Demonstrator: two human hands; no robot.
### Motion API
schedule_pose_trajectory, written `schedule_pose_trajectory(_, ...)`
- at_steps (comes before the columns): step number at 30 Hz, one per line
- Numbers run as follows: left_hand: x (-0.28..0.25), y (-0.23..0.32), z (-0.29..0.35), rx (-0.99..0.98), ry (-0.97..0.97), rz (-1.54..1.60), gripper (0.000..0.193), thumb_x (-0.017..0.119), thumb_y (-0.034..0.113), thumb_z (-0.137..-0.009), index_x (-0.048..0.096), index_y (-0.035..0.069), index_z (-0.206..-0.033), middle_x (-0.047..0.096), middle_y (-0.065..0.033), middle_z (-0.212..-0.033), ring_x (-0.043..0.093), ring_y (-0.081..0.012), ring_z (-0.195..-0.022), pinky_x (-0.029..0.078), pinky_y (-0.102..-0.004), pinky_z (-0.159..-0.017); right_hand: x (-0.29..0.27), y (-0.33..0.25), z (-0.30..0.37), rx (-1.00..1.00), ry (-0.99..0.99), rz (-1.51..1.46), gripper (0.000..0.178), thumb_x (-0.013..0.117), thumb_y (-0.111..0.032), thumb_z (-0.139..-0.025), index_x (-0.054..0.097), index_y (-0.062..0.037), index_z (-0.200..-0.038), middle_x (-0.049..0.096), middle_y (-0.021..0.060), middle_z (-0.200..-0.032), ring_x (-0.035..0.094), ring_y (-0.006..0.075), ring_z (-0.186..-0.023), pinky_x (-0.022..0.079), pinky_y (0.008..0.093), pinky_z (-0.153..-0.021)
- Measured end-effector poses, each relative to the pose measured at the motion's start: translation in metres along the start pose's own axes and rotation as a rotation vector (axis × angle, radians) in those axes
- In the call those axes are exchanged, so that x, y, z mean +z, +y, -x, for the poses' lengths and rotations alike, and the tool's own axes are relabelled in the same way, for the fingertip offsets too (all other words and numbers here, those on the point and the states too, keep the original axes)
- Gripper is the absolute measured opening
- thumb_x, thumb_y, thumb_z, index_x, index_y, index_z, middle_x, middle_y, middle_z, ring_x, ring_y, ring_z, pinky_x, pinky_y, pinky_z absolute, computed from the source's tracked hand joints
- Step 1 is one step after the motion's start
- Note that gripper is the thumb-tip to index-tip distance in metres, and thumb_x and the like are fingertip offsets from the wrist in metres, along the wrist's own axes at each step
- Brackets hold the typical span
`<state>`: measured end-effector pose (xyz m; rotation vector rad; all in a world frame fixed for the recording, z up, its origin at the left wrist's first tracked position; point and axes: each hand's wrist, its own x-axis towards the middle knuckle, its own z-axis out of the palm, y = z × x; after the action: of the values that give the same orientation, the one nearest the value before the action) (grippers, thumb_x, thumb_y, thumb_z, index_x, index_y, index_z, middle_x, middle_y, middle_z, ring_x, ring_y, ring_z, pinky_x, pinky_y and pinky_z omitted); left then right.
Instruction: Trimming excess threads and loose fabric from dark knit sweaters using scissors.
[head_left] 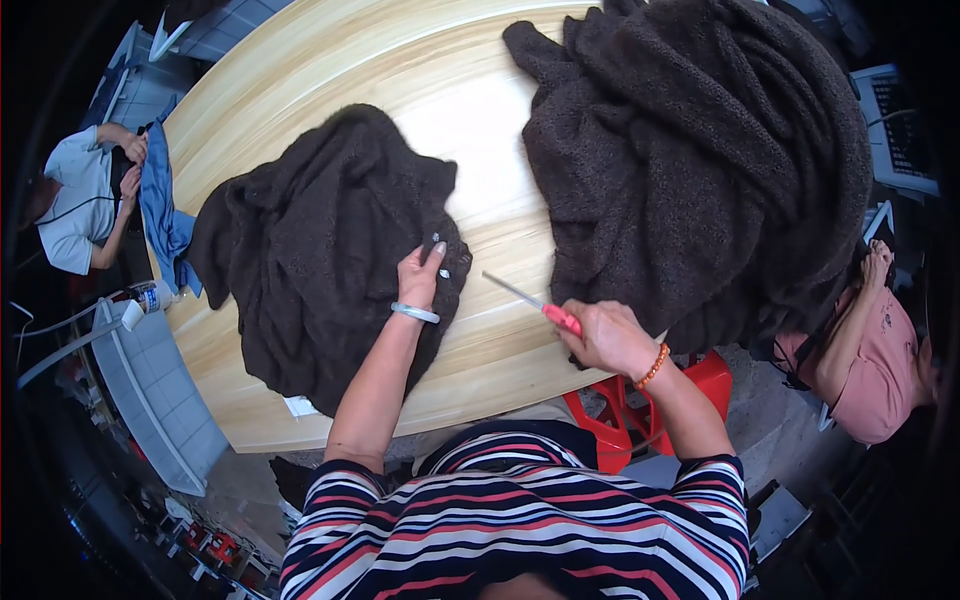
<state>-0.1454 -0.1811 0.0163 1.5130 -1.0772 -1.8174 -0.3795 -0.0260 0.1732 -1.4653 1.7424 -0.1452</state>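
On the left of the wood-grain table (480, 330) lies a bunched dark brown knit garment (310, 230). My left hand (420, 278) pinches its right edge between thumb and fingers, beside two small shiny whitish pieces (444, 273) whose kind I cannot make out. My right hand (612, 338) is closed round a red-handled tool (520, 295) with a long thin metal shaft. Its tip points up and left toward the garment, apart from it. Whether it is a pair of closed scissors or a single-shaft tool I cannot tell.
A large heap of dark brown knitwear (700, 170) covers the table's right side. Left, a person in a light shirt handles blue cloth (160, 200); right, another wears pink (870, 370). A red stool (610, 430) stands below the near edge. A whitish cup-like container (150, 297) is far left.
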Motion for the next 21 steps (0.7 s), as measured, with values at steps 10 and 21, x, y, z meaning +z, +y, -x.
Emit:
schedule_pose_trajectory(10,0.005,-0.028,0.008,-0.113,0.242,0.226,0.028,0.068,0.009,-0.09,0.061,-0.002,-0.114,0.065,-0.005,-0.105,0.061,-0.0135,-0.092,0.046,-0.0249,-0.089,0.007,-0.029,-0.002,-0.061,-0.112,0.061,0.027,0.06,-0.029,-0.09,0.062,-0.0022,-0.091,0.065,0.0224,-0.07,0.066,0.0394,-0.073,0.053,0.0488,-0.067)
schedule_pose_trajectory(21,0.002,-0.021,0.012,0.039,-0.143,-0.073,0.036,0.073,0.012,-0.085,0.063,-0.002,-0.117,0.068,-0.0077,-0.107,0.063,-0.0146,-0.095,0.049,-0.0276,-0.087,0.004,-0.028,-0.011,-0.024,-0.02,0.06,0.023,0.06,-0.025,-0.09,0.06,-0.0026,-0.092,0.063,0.0245,-0.069,0.066,0.0412,-0.071,0.053,0.05,-0.065)
